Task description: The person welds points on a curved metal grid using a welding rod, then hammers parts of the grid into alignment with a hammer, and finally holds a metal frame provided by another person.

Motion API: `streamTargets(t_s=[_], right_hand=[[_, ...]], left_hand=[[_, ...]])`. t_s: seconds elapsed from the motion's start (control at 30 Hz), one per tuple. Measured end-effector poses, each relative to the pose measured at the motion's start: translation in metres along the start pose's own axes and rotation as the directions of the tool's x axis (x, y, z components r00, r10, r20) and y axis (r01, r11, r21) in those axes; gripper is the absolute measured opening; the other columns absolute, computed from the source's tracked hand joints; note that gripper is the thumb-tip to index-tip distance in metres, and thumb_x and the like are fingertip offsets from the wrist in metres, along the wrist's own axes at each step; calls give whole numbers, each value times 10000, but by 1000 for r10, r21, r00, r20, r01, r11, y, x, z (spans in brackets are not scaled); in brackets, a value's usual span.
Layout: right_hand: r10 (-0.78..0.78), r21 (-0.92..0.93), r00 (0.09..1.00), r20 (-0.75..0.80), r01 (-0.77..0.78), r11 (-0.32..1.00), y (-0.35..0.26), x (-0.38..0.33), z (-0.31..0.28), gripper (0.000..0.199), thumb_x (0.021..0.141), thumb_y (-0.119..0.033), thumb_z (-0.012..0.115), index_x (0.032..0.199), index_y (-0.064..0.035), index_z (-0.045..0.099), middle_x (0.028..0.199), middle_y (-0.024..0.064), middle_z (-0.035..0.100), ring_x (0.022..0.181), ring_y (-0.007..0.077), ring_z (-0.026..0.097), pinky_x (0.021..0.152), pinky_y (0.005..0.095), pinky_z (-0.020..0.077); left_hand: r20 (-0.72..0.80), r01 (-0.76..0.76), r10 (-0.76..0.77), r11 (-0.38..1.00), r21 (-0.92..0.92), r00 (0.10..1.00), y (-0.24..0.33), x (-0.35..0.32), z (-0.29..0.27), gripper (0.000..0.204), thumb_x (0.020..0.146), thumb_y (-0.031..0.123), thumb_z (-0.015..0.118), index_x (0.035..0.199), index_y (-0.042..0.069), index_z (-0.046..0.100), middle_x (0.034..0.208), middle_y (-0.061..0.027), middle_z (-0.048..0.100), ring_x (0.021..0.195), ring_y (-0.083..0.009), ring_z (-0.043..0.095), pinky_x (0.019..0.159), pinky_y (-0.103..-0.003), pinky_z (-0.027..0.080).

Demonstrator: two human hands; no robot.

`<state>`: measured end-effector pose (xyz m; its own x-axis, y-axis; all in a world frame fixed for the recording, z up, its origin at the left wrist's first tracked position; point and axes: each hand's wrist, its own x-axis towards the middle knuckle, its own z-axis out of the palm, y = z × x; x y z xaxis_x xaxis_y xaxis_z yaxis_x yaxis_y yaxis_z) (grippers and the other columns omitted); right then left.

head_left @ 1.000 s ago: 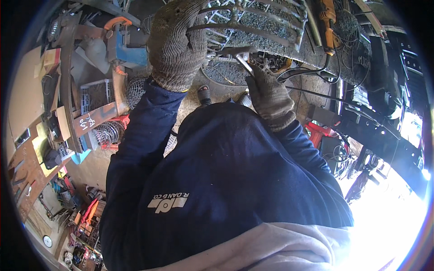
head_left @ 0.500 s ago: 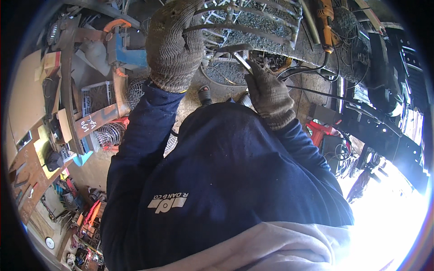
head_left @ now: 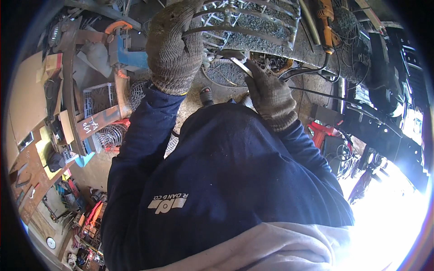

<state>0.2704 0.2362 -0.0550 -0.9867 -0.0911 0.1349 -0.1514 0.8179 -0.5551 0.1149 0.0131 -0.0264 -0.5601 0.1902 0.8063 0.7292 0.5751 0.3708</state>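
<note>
My left hand [head_left: 174, 52], in a knitted work glove, is closed on the left end of a curved metal-bar rack [head_left: 253, 31] at the top. Part of that hand runs out of view. Just below the rack, my gloved right hand [head_left: 270, 94] grips a hammer by its bright metal handle [head_left: 242, 67]. The slim dark head of the hammer [head_left: 230, 53] sits near the rack's lower edge; whether they touch I cannot tell.
A gritty dark workbench [head_left: 332, 67] lies under the rack. An orange power tool [head_left: 326, 20] with a cable rests at its right. A blue clamp-like metal block [head_left: 129, 56] stands at left, near wire coils [head_left: 110, 135]. A red machine [head_left: 320, 132] is at right.
The hammer's head has dipped slightly toward me and its angle has changed a little. My left hand and the rack stay almost where they were.
</note>
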Motion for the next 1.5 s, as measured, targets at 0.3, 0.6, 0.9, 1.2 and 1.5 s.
streamTargets(t_s=[0.3,0.6,0.9,1.2,1.5], right_hand=[[68,54,996,50,-70,996,-8,1,-8,451,1006,-214,633,1440,-126,550,895,183,718,797,351,733,698,470,586],[131,107,975,178,-151,983,-10,4,-10,383,1031,-201,585,1393,-79,574,1088,235,713,997,409,709,828,501,564],[425,595,885,189,-448,667,4,-12,1,407,1067,-241,587,1415,-32,561,965,111,708,850,161,680,736,327,558],[436,531,890,136,-437,726,-12,-34,15,416,1080,-282,542,1425,-52,571,823,52,667,650,108,647,585,285,520],[246,313,959,-138,-194,930,-33,-11,20,398,1046,-238,587,1378,-19,595,847,152,699,751,224,724,683,369,567]], left_hand=[[-41,-45,40,993,-109,998,-1,3,0,348,931,126,754,1251,6,692,1191,-149,726,1034,-268,726,873,-343,577],[40,12,-11,1000,-27,999,6,7,-5,309,964,107,681,1259,13,694,1195,-160,720,1066,-290,709,913,-365,559],[0,-59,60,985,-159,998,-7,20,-10,290,972,141,711,1231,11,702,1161,-145,733,1032,-263,732,870,-340,580],[248,-82,85,996,-23,965,23,66,-21,311,990,69,582,1279,44,692,1217,-169,708,1075,-326,691,931,-413,555],[280,-102,142,983,-153,949,23,71,-7,356,1019,128,551,1345,57,673,1271,-174,695,1142,-338,679,971,-429,559]])
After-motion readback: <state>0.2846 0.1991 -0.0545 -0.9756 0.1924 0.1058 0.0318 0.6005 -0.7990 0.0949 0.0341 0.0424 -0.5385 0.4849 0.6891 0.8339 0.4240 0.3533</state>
